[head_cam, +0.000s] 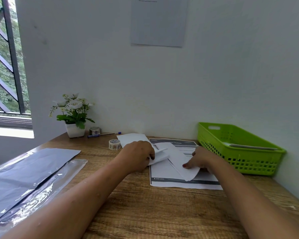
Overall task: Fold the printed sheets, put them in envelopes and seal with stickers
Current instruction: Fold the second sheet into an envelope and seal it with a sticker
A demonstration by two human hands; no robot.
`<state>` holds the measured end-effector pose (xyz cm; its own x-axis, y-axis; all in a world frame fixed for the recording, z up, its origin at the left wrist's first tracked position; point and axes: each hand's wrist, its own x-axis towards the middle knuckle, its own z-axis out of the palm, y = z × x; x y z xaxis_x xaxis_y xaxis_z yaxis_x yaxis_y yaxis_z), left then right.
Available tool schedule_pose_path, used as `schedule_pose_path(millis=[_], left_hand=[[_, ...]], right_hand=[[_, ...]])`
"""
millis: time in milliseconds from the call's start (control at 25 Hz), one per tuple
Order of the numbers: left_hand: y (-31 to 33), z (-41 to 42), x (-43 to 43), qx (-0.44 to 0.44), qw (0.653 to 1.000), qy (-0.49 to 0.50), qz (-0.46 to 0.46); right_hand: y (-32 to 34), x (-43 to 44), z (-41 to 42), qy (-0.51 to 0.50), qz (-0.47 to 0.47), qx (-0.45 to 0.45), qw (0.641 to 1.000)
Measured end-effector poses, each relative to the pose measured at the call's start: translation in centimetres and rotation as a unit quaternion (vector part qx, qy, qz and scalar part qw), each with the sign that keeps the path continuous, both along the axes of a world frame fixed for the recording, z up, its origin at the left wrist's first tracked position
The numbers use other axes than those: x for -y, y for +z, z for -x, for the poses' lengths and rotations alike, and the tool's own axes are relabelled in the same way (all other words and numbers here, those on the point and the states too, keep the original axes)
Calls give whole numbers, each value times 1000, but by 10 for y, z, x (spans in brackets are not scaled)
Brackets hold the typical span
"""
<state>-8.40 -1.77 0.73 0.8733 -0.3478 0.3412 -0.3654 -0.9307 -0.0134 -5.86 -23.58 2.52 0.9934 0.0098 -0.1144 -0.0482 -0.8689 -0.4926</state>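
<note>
Two hands [136,155] [201,159] folding one sheet [177,158]

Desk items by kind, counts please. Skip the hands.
Tape rolls: 2
Pens: 1
Flower pots: 1
Green baskets: 1
Printed sheets: 2, one flat, one being folded
White envelopes: 1
Shiny plastic bags: 2, overlapping at the left
Total: 10
</note>
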Motion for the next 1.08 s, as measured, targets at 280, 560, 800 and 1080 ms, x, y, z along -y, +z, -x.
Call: schedule_pose_path(millis=[280,560,800,1080], left_hand=[[3,1,-2,-31,999,6,40],[2,2,-3,-28,998,3,54],[3,1,0,17,999,28,4],[6,5,4,36,999,15,-13]], right_hand=[[33,17,18,2,-348,-85,934],[65,45,41,44,-429,-66,900],[68,66,43,81,-463,-102,877],[49,59,29,116,-424,-159,884]])
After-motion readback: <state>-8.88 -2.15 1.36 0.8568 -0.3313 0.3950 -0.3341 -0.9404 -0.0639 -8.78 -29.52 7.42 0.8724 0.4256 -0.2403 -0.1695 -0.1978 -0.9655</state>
